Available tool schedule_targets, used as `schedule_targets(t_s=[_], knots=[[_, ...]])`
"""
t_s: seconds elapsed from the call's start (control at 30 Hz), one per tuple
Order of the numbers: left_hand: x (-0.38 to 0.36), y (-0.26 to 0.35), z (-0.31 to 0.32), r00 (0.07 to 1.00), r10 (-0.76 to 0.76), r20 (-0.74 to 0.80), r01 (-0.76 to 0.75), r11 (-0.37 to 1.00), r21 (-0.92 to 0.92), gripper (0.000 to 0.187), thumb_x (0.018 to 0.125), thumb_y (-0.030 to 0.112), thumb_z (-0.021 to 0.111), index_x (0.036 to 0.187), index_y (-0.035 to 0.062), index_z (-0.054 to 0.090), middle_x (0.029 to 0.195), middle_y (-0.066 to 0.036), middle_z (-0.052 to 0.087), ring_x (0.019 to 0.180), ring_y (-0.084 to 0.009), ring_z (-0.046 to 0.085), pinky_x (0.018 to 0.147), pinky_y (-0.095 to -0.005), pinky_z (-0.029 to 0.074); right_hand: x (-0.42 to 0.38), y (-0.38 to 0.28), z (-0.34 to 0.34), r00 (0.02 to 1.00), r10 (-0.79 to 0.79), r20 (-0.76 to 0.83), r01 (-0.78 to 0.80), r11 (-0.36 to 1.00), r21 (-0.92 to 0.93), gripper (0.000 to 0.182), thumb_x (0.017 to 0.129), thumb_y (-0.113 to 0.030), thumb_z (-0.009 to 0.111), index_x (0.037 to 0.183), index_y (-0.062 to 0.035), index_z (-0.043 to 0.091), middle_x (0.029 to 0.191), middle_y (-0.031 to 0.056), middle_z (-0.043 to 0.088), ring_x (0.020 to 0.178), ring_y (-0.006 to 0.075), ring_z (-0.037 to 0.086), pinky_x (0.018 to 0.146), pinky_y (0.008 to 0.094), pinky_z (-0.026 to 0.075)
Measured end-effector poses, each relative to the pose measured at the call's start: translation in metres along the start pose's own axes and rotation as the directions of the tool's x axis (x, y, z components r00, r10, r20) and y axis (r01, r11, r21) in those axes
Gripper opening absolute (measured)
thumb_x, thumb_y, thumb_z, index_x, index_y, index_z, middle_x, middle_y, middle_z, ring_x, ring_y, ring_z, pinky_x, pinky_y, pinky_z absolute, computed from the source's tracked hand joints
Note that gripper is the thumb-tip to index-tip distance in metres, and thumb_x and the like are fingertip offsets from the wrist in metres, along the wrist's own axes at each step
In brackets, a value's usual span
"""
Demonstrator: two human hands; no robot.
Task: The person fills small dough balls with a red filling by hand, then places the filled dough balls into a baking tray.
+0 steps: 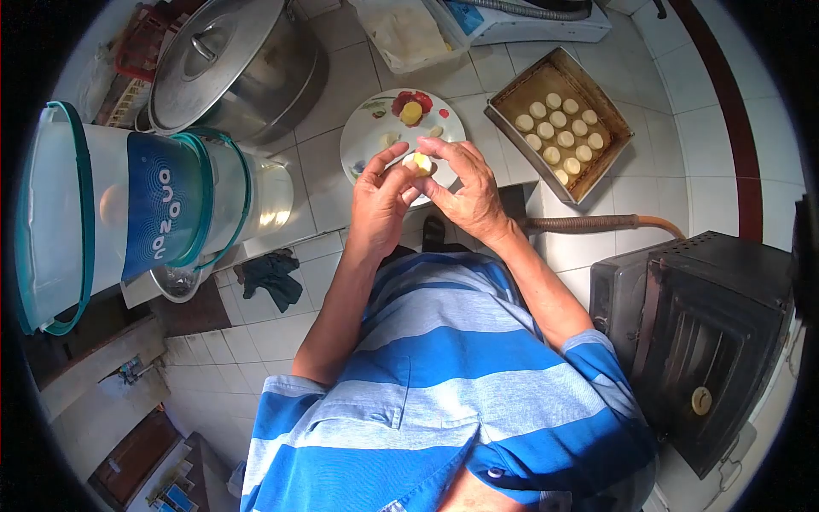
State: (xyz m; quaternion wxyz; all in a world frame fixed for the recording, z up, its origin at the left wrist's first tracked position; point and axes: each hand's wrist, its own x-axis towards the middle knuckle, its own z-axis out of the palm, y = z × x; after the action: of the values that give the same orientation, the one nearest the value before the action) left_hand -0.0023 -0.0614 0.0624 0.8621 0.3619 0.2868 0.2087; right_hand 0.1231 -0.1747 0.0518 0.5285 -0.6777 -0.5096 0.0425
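Between the fingertips of both hands is a small round dough piece [417, 163], pale at the rim and yellow in the middle. My left hand [383, 192] pinches it from the left, and my right hand [467, 186] closes on it from the right. Both are raised above a white plate [354, 141] with a red flower pattern. On that plate sit a yellow ball [411, 113] and small pale dough bits [389, 139]. To the right, a square metal baking tin [522, 92] carries several pale round pastries [564, 119] in rows.
A large lidded steel pot [286, 81] and clear plastic buckets [107, 205] with teal rims stand left. Behind the plate is a plastic tub [409, 38] with pale contents. A black oven [708, 341] is at right, with a brown hose [589, 224] nearby. A dark cloth [273, 280] hangs at the counter's front.
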Motion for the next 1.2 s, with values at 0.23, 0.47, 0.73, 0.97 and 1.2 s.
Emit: schedule_targets(t_s=[0.23,0.47,0.73,0.97,1.2], knots=[[0.0,0.003,-0.003,0.996,-0.047,0.076,0.054,0.994,-0.095,0.054,0.1,0.01,0.066,0.145,-0.0072,0.042,0.121,-0.018,0.069,0.11,-0.027,0.071,0.097,-0.0372,0.058,0.002,-0.001,0.002,1.0,0.016,-0.023,-0.015,1.0,0.013,0.059,0.08,-0.011,0.081,0.136,-0.009,0.063,0.122,0.0097,0.071,0.11,0.031,0.066,0.099,0.0419,0.051],[0.001,0.002,-0.004,0.989,-0.107,0.099,0.128,0.964,-0.232,0.046,0.103,0.013,0.063,0.143,-0.0046,0.048,0.131,-0.018,0.062,0.118,-0.0268,0.067,0.108,-0.0352,0.057,0.013,-0.003,-0.004,0.997,0.056,-0.05,-0.052,0.996,0.077,0.05,0.087,-0.019,0.081,0.133,-0.0087,0.065,0.113,0.0101,0.073,0.104,0.0308,0.069,0.096,0.0416,0.052],[0.007,-0.001,-0.003,0.995,-0.1,0.027,0.104,0.949,-0.297,0.039,0.102,0.01,0.065,0.137,-0.0036,0.055,0.124,-0.015,0.065,0.113,-0.0236,0.069,0.101,-0.0317,0.061,0.014,0.004,-0.007,0.996,0.083,-0.023,-0.081,0.994,0.078,0.046,0.088,-0.02,0.08,0.131,-0.0096,0.067,0.113,0.0102,0.073,0.107,0.0307,0.068,0.097,0.0418,0.052],[0.007,-0.001,-0.005,0.991,-0.132,-0.013,0.123,0.951,-0.282,0.034,0.101,0.011,0.068,0.131,-0.0021,0.059,0.12,-0.013,0.067,0.109,-0.0219,0.07,0.1,-0.0306,0.061,0.022,0.008,-0.023,0.993,-0.109,0.042,0.112,0.991,-0.075,0.035,0.082,-0.017,0.083,0.116,-0.0125,0.076,0.124,0.0088,0.067,0.112,0.0294,0.065,0.1,0.0408,0.052],[0.012,-0.003,-0.008,0.987,-0.158,0.043,0.163,0.941,-0.298,0.033,0.101,0.011,0.068,0.131,-0.0018,0.059,0.119,-0.012,0.067,0.109,-0.0206,0.069,0.098,-0.0308,0.062,0.023,0.013,-0.027,0.931,-0.35,0.103,0.365,0.885,-0.288,0.032,0.077,-0.013,0.082,0.109,-0.0138,0.078,0.122,0.0057,0.069,0.111,0.027,0.065,0.097,0.0399,0.053]])
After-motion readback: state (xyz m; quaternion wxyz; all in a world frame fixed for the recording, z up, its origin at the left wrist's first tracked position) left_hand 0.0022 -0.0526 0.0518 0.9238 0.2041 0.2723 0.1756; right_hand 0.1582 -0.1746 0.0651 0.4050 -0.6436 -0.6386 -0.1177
